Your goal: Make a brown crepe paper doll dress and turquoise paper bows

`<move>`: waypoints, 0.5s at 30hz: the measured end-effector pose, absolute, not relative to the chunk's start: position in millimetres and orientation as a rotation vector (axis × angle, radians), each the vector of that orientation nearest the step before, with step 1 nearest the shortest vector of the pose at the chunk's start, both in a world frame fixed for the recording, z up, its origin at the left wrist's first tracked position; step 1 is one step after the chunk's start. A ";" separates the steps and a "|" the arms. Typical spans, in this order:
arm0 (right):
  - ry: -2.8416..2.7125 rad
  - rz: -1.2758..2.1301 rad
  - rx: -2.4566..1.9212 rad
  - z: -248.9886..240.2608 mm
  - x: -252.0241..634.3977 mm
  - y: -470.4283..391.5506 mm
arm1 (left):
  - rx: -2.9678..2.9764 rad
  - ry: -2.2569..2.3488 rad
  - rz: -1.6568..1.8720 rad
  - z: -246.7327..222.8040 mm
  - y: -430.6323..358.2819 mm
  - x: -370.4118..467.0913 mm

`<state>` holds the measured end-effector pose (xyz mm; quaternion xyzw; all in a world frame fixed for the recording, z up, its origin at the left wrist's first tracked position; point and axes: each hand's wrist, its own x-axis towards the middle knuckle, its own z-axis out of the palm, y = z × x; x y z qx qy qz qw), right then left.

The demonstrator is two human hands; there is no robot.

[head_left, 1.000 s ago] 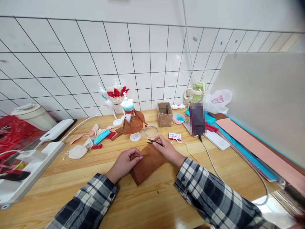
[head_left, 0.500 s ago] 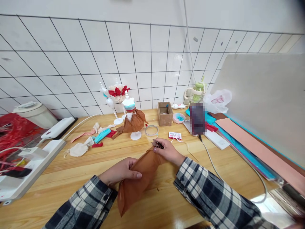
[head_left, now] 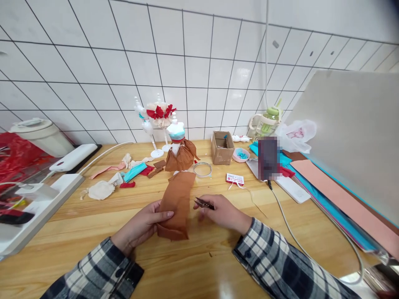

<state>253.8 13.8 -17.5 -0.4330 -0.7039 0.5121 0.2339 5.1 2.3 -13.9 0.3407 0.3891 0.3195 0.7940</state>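
A strip of brown fabric stands up from my left hand, whose thumb presses on its front. Just right of the cloth, my right hand is closed around small dark scissors, their tips pointing left and not touching the fabric. Behind the strip is a small white dress form with a brown gathered skirt and a turquoise and red band. A silver ring lies to the right of that skirt.
Two more white forms stand behind; one wears red bows. Fabric scraps lie left. A cardboard box, pink dish, thread card and phone are right. A power strip lines the left edge.
The brown fabric has swung more upright and its upper end is free of my right hand. My right hand, with the scissors, has come away from it. The view has shifted slightly.
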 end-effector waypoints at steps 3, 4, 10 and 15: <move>-2.085 1.337 -1.254 -10.0 255.6 13.4 | 0.740 0.791 0.691 -13.7 4.0 6.9; -2.087 1.356 -1.259 -7.8 256.0 13.3 | 0.740 0.783 0.689 -13.0 4.0 7.3; -2.003 1.753 -1.258 -4.5 251.5 7.2 | 0.724 0.900 0.684 -9.2 1.6 10.4; -1.990 1.610 -1.238 -7.8 251.3 9.0 | 0.778 0.939 0.673 -12.6 0.6 12.1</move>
